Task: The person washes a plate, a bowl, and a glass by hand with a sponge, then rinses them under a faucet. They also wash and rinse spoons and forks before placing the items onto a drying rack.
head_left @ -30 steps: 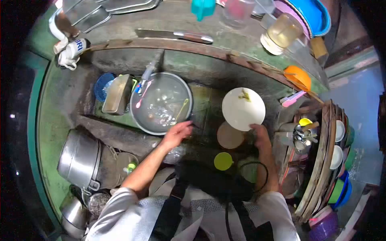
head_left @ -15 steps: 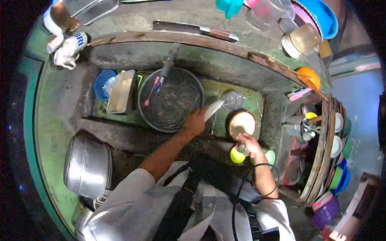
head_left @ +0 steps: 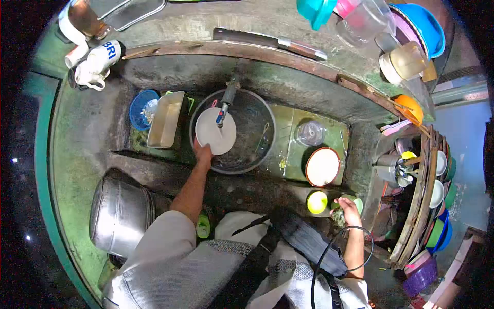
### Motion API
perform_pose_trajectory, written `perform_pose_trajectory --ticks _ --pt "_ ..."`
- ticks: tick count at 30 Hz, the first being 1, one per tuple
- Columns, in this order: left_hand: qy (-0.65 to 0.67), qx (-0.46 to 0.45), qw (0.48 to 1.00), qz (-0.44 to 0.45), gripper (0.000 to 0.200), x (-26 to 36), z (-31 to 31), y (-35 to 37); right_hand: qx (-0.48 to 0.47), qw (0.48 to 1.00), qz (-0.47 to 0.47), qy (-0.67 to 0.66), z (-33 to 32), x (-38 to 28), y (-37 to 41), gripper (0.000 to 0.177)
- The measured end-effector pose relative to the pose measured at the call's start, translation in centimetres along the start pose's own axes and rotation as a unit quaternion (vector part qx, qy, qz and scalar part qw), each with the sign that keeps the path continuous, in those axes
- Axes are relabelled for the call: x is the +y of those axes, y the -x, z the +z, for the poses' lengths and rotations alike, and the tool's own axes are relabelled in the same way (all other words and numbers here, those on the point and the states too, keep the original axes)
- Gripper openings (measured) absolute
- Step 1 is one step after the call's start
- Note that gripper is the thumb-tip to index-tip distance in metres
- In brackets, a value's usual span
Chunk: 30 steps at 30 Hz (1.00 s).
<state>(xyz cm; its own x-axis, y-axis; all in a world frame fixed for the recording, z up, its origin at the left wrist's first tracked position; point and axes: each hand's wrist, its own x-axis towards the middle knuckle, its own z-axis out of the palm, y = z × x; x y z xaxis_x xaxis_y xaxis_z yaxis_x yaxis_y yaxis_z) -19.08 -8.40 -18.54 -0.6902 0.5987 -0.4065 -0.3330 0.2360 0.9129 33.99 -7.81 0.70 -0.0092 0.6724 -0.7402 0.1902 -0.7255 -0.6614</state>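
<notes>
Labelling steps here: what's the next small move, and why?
Probably turn the plate under the tap: the left hand holds it there, over the basin, while the right hand, holding what looks like a scrubber, is off to the side.

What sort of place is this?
Looks like a kitchen washing-up area, probably a home one: a tap over a large basin, a white plate held under it by the left hand, and a wooden rack with dishes.
</notes>
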Motion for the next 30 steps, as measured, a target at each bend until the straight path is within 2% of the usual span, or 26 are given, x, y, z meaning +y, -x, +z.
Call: perform_pose_trajectory --ticks 1,2,3,5,6,7,9,10,11,13,15,17,19,21,22,23,24,25,26,27,28,29,30 --pt "0.063 0.039 0.997 -0.037 0.060 -0.1 0.2 -0.4 0.010 1.000 0.000 0.005 0.2 -0.1 0.2 0.024" --pt "-0.003 0.030 1.000 -0.004 0.059 0.2 0.6 -0.7 0.010 1.000 0.000 0.004 0.3 -0.2 0.3 0.024" --pt "-0.003 0.028 1.000 -0.004 0.059 0.3 0.8 -0.6 0.006 1.000 0.011 0.003 0.4 -0.3 0.4 0.023" --pt "0.068 -0.014 0.986 -0.152 0.057 0.8 1.8 -0.1 0.001 1.000 0.030 0.001 0.3 -0.4 0.8 0.020" --pt "0.064 -0.039 0.985 -0.157 0.055 0.2 1.8 -0.1 0.020 1.000 -0.019 -0.006 0.7 -0.4 1.2 0.020" --pt "0.064 -0.044 0.985 -0.156 0.055 -0.1 1.8 0.0 0.023 0.999 -0.022 -0.009 0.4 -0.3 1.3 0.020" --pt "0.126 -0.111 0.968 -0.186 0.052 -1.0 1.8 0.1 0.030 0.997 -0.031 -0.066 0.3 -0.4 1.9 0.019" --pt "0.147 -0.151 0.966 -0.149 0.051 -1.7 2.3 0.2 0.019 0.995 -0.004 -0.102 -0.2 -0.6 2.4 0.021" --pt "0.141 -0.158 0.966 -0.152 0.051 -0.5 3.2 0.9 -0.012 0.995 -0.008 -0.100 -0.9 -1.0 3.2 0.030" --pt "0.108 -0.213 0.947 -0.215 0.049 3.3 5.8 3.1 -0.045 0.973 -0.032 -0.225 -2.3 -1.0 3.6 0.042" --pt "0.025 -0.295 0.937 -0.185 0.050 6.7 9.0 5.6 -0.028 0.934 -0.081 -0.347 -3.7 -1.1 4.1 0.049" --pt "-0.078 -0.262 0.953 -0.127 0.054 10.5 12.7 9.6 -0.027 0.913 -0.112 -0.392 -6.9 0.1 3.9 0.042" --pt "-0.244 -0.275 0.928 -0.055 0.057 14.1 15.7 12.9 0.011 0.907 -0.098 -0.410 -8.7 -0.3 4.5 0.034" --pt "-0.343 -0.317 0.867 0.175 0.061 11.4 16.4 12.4 0.048 0.926 -0.110 -0.359 -11.2 1.7 3.4 0.025" --pt "-0.387 -0.318 0.832 0.238 0.066 14.4 17.7 16.0 0.089 0.945 -0.117 -0.293 -11.8 2.2 2.7 0.021" --pt "-0.390 -0.325 0.827 0.241 0.066 13.8 18.2 17.0 0.123 0.958 -0.123 -0.227 -12.3 3.1 1.8 0.018" --pt "-0.442 -0.293 0.789 0.311 0.067 13.1 18.4 17.4 0.151 0.965 -0.215 -0.018 -13.0 5.5 0.0 0.018" --pt "-0.492 -0.250 0.743 0.378 0.069 12.6 18.2 17.5 0.190 0.952 -0.208 0.121 -13.8 8.6 -3.3 0.025" --pt "-0.460 -0.264 0.763 0.369 0.068 11.7 17.7 16.9 0.165 0.944 -0.153 0.243 -11.8 6.3 -2.4 0.026" --pt "-0.421 -0.266 0.751 0.434 0.067 12.2 18.1 18.2 0.132 0.917 -0.105 0.361 -9.4 3.4 -1.1 0.028" --pt "-0.388 -0.249 0.787 0.410 0.065 10.7 17.8 17.4 0.111 0.919 -0.127 0.356 -8.6 4.6 -3.2 0.028" --pt "-0.350 -0.230 0.822 0.387 0.063 9.3 17.2 16.7 0.083 0.854 -0.125 0.498 -8.4 7.3 -5.8 0.032" --pt "-0.240 -0.235 0.917 0.215 0.063 10.2 17.2 18.1 0.063 0.765 -0.119 0.630 -8.5 9.2 -7.6 0.036"
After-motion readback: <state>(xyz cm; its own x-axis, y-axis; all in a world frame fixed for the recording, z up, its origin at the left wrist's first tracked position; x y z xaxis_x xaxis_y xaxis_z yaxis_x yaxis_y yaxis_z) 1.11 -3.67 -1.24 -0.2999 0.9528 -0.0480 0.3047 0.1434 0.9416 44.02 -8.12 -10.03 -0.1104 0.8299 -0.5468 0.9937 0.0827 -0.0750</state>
